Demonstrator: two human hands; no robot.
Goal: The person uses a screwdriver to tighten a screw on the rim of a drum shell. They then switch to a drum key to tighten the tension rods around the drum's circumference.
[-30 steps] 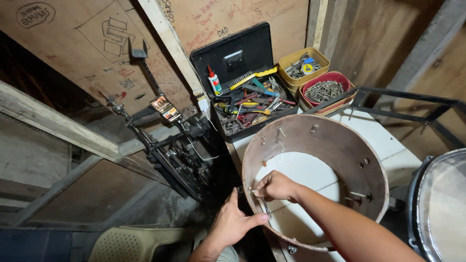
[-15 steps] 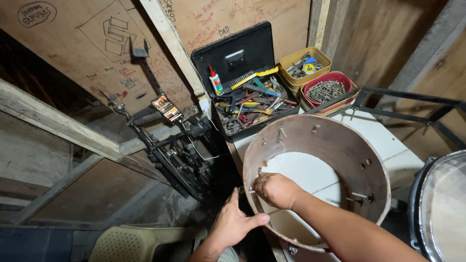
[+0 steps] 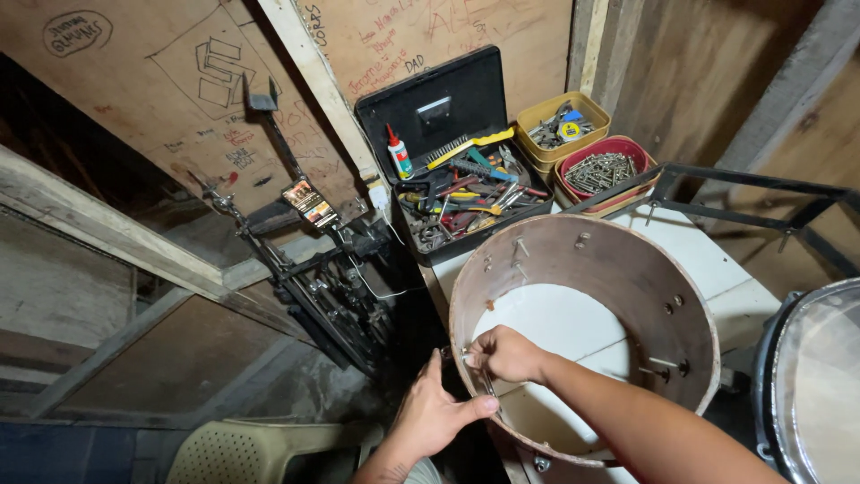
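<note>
1. Two hands are on the near wall of the drum shell [image 3: 618, 269], a brown wooden cylinder w/ no heads, lying open-side up on the white table [image 3: 708, 260].
2. Our right hand [image 3: 506, 352] reaches in from inside the shell, fingers pinched together on a small metal piece at the wall; we think it's a screw or thin tool, but it's too small to be sure.
3. Our left hand [image 3: 434, 417] sits outside the shell, palm wrapped against the wall, thumb closed over the rim beside a slim metal rod; whether it actually clamps the rod we can't tell.
4. How far along, by our guess: bolts already poke through the holes at the far and right walls, approx. half a dozen in view, so part of the hardware looks fitted. The near hole is the one in hand. No lugs, hoops or heads on the shell yet.
5. Behind the shell: an open black toolbox [image 3: 457, 134] full of pliers & screwdrivers, w/ a glue bottle [image 3: 399, 152] at its left, a yellow tub [image 3: 563, 121] of odds & ends, a red tub [image 3: 602, 170] of screws.
6. Room: plywood walls w/ scribbles, bare timber studs, folded black stands [image 3: 331, 287] leaning at left, a beige plastic chair [image 3: 251, 453] below, another drum [image 3: 815, 376] at the right edge.
</note>
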